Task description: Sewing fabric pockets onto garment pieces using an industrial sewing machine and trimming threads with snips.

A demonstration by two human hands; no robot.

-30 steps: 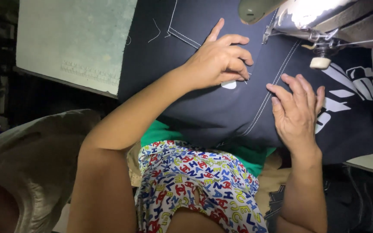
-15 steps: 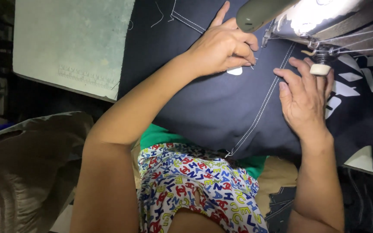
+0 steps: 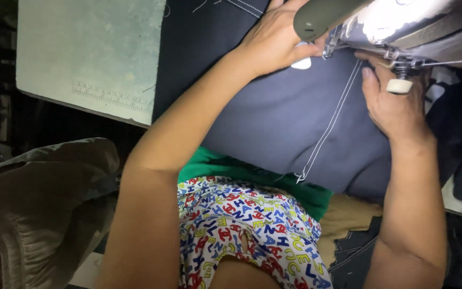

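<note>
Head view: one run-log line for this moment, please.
left hand: flat on dark fabric | right hand: on fabric beside white stitching | sewing machine: above

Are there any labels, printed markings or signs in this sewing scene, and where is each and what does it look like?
Small label: on the navy fabric beside the left hand, pale, rounded.
Ruler scale: near the pale table front edge, a faint row of tick marks.
Letter-print cloth: on the lap, white with red, blue and yellow letters.
White graphic: on dark fabric past the right hand, mostly hidden.
</note>
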